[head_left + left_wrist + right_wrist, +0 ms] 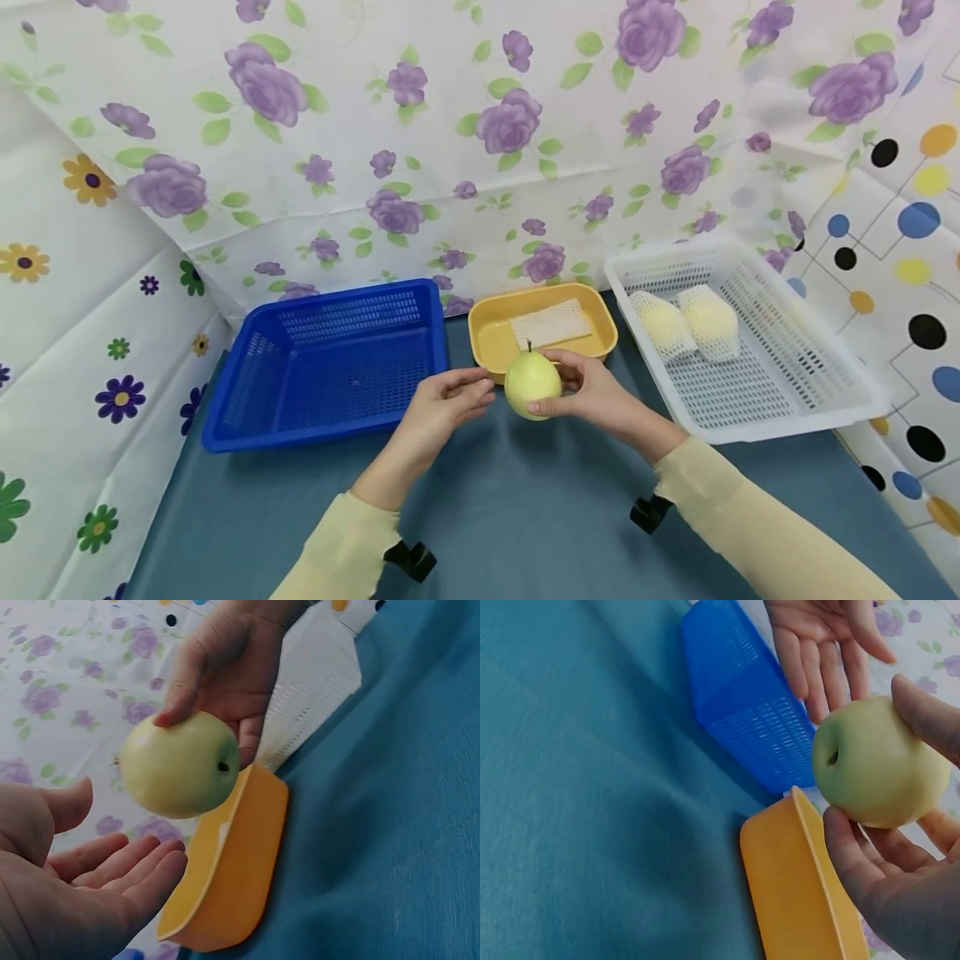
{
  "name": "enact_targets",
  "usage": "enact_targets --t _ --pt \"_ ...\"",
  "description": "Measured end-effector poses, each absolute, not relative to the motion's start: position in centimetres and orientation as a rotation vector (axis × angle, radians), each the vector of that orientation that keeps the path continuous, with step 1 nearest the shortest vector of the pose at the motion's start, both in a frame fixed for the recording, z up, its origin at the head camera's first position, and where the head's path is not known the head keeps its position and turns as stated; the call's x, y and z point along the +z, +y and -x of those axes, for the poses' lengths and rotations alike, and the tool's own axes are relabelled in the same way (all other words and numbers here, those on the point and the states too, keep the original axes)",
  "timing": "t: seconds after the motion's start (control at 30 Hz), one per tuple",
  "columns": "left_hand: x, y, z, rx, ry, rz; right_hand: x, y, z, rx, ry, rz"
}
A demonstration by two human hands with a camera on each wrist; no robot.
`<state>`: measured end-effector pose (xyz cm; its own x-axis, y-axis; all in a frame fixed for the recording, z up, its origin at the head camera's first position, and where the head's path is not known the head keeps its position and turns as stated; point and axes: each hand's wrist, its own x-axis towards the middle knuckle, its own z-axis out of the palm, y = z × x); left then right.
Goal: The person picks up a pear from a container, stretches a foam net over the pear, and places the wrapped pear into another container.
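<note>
A yellow-green pear (532, 385) with a dark stem is held up in front of the yellow tub. My right hand (600, 398) grips it from the right, thumb on the near side and fingers behind. Just left of the pear is my left hand (444, 410), its palm turned toward the fruit and its fingers nearly straight. The left wrist view shows a gap between the left hand (90, 877) and the pear (180, 765). Inside the yellow tub (483, 346) lies a flat white foam net sleeve (551, 323).
At the left stands a blue plastic basket (326, 432). A white basket (780, 358) on the right holds two pears in foam nets (708, 321). Blue-green cloth (517, 517) covers the table, with patterned sheets hanging behind and at both sides.
</note>
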<state>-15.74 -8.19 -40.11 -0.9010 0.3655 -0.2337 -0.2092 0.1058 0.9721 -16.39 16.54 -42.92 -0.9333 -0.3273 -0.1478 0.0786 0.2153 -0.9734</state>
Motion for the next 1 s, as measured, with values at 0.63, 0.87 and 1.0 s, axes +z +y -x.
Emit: enact_targets --t 0.63,0.87,1.0 --pt "-45.0 -6.5 16.8 1.667 1.965 -0.367 -45.1 17.0 15.1 -1.608 2.224 0.477" --pt "-45.9 -6.1 16.8 1.621 1.969 -0.415 -46.7 17.6 15.4 -1.597 2.238 0.453" --pt "-46.6 -5.7 16.7 1.596 1.981 -0.454 -47.3 17.7 15.3 -1.560 2.271 0.441"
